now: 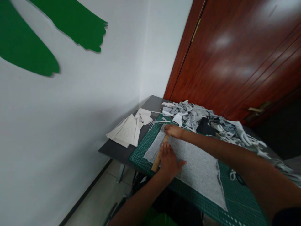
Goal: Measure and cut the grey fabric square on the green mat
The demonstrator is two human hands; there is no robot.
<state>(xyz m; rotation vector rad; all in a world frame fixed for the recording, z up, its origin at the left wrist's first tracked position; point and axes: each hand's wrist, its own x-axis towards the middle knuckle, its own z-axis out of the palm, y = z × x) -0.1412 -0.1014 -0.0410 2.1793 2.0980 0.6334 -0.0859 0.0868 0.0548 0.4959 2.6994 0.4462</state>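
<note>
A piece of grey knit fabric [195, 161] lies flat on a green cutting mat [244, 197]. Across its left part runs a wooden ruler [155, 165]. My left hand [168, 160] presses on the ruler with fingers laid over it, the thumb spread out onto the fabric. At the ruler's far end is my right hand [173, 131], its fingers bent and close together, touching the fabric's far edge. Whatever it may hold is hidden under the fingers.
Cream fabric pieces [125, 131] are stacked on the table's left end. A long heap of grey and white scraps [195, 113] lines the back, beside a wooden door [235, 62]. Dark-handled scissors [240, 180] seem to lie partly behind my right forearm. A white wall [82, 103] stands at left.
</note>
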